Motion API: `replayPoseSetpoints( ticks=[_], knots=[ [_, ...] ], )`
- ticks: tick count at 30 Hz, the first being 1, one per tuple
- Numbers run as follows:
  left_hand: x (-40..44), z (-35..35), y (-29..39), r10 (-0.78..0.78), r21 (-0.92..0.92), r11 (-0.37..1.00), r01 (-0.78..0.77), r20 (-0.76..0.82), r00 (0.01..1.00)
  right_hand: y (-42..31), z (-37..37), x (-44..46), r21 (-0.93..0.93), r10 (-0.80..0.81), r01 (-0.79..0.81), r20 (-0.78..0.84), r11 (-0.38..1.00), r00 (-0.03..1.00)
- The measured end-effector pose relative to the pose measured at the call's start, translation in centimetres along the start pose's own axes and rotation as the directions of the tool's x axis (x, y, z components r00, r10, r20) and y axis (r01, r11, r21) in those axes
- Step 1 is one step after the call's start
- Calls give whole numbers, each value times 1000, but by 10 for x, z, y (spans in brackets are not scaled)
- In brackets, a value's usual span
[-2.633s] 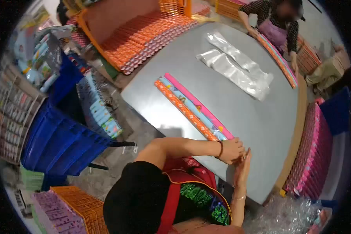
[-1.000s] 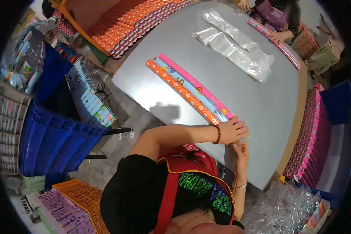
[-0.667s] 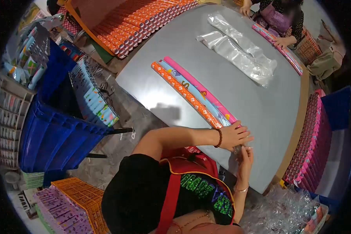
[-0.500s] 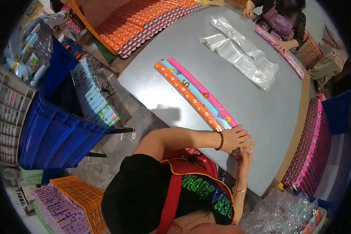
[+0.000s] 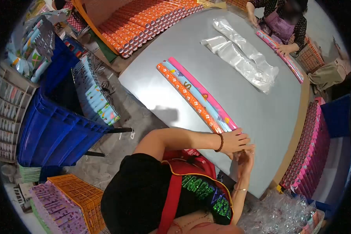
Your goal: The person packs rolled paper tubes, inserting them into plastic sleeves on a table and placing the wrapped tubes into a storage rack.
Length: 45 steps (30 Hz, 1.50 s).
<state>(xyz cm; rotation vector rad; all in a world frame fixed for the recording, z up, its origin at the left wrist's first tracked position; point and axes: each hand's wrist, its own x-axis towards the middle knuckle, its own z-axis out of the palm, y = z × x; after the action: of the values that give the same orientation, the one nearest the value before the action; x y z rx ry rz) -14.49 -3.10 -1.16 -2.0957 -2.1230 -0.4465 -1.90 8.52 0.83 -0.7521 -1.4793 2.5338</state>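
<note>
Three wrapping-paper rolls lie side by side on the grey table: an orange roll (image 5: 189, 97), a light blue roll (image 5: 199, 97) and a pink roll (image 5: 202, 93). At their near ends is my left hand (image 5: 234, 141), a beaded bracelet on its wrist, its fingers stretched out. My right hand (image 5: 245, 159) is just below, touching the left one, its fingers curled inward. Whatever lies between the hands is hidden. Farther off on the tabletop lie clear plastic sleeves (image 5: 241, 58), flat and apart from the rolls.
Across the table (image 5: 144, 82), a co-worker's hand (image 5: 288, 49) rests on a wrapped roll (image 5: 269, 40). Stacked orange rolls (image 5: 144, 27) stand behind. Pink rolls (image 5: 306, 152) and crumpled clear plastic (image 5: 277, 214) are at right. A blue bin (image 5: 58, 132) and orange basket (image 5: 80, 199) stand left.
My left hand's fingers have drawn closer together, and my right hand has shifted slightly under them. The three rolls stay nearly in place.
</note>
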Motion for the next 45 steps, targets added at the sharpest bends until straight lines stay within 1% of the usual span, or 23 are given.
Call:
replayPoseSetpoints(
  ticks=[4, 6, 8, 10, 12, 14, 16, 18, 19, 22, 23, 24, 26, 27, 30, 32, 34, 36, 38, 40, 42, 44, 45],
  knots=[
    [1, 13, -1, -22, 33, 999, 25, -77, 997, 9, 1, 11, 188, 61, -46, -70, 981, 996],
    [1, 11, -2, -26, 33, 999, 28, -55, 998, -1, 9, 4, -28, 33, -33, 15, 999, 999],
    [4, 6, -2, -11, 19, 1000, 11, 28, 1000, -7, 15, -1, -98, 3, -5, -22, 995, 1000],
    [5, 8, -4, 18, 0, 1000, -18, 2, 1000, -2, -3, -4, -348, -119, 58, -157, 936, 980],
    [7, -3, -2, -54, 3, 999, 54, 157, 986, -15, -15, -14, -451, -16, -90, -226, 888, 974],
    [6, -4, 0, -34, -6, 999, 36, 152, 988, -3, -38, -14, -616, -192, 54, -160, 786, 968],
    [4, -5, -1, -29, -3, 1000, 30, 154, 988, -20, -39, -20, -701, -102, -89, -226, 708, 969],
    [2, -11, -2, -29, 5, 1000, 28, 59, 998, -34, -27, -25, -930, -88, -71, -109, 361, 990],
    [0, -14, -4, -16, -28, 999, 18, 50, 999, -20, -37, -22, -964, -353, 136, 48, 230, 934],
    [-13, -41, -11, -92, -44, 994, 100, 159, 983, -28, -22, -31, -905, -509, 190, -33, 380, 860],
    [-28, -41, -21, -114, -40, 992, 118, 96, 989, -31, -19, -33, -829, -426, 151, -113, 538, 898],
    [-46, -42, -31, -136, -36, 990, 137, 36, 990, -29, -16, -31, -827, -427, 143, -126, 544, 895],
    [-69, -59, -40, -252, 60, 967, 248, 70, 965, -26, -11, -23, -449, -400, 269, -226, 852, 888],
    [-78, -62, -43, -245, 61, 969, 241, 77, 967, -24, -12, -19, -291, -284, 197, -298, 936, 912],
    [-97, -62, -48, -357, 104, 932, 346, 108, 928, -13, -29, -8, -479, -215, 80, -235, 874, 948],
    [-106, -55, -48, -353, 144, 929, 340, 78, 932, -17, -23, -7, -430, -83, -12, -201, 903, 976],
    [-110, -46, -49, -333, 149, 933, 326, 25, 942, -23, -10, -9, -764, -74, -54, -132, 643, 988],
    [-113, -37, -51, -326, 177, 929, 325, -26, 945, -20, -10, -6, -803, -94, -45, -125, 595, 988],
    [-114, -33, -52, -315, 183, 930, 318, -47, 948, -6, -24, 3, -509, -151, 36, -187, 860, 971],
    [-114, -33, -52, -304, 192, 930, 312, -69, 950, -7, -23, 4, -476, -196, 105, -146, 873, 970],
    [-114, -33, -51, -315, 169, 931, 323, -69, 946, -19, -5, -3, 21, -182, 200, -326, 980, 928],
    [-114, -28, -52, -310, 165, 931, 324, -107, 945, -19, -12, -9, 94, -178, 215, -303, 972, 936],
    [-114, -26, -52, -301, 163, 932, 323, -145, 942, -15, -25, -11, -5, -153, 158, -264, 987, 952]
  ],
)
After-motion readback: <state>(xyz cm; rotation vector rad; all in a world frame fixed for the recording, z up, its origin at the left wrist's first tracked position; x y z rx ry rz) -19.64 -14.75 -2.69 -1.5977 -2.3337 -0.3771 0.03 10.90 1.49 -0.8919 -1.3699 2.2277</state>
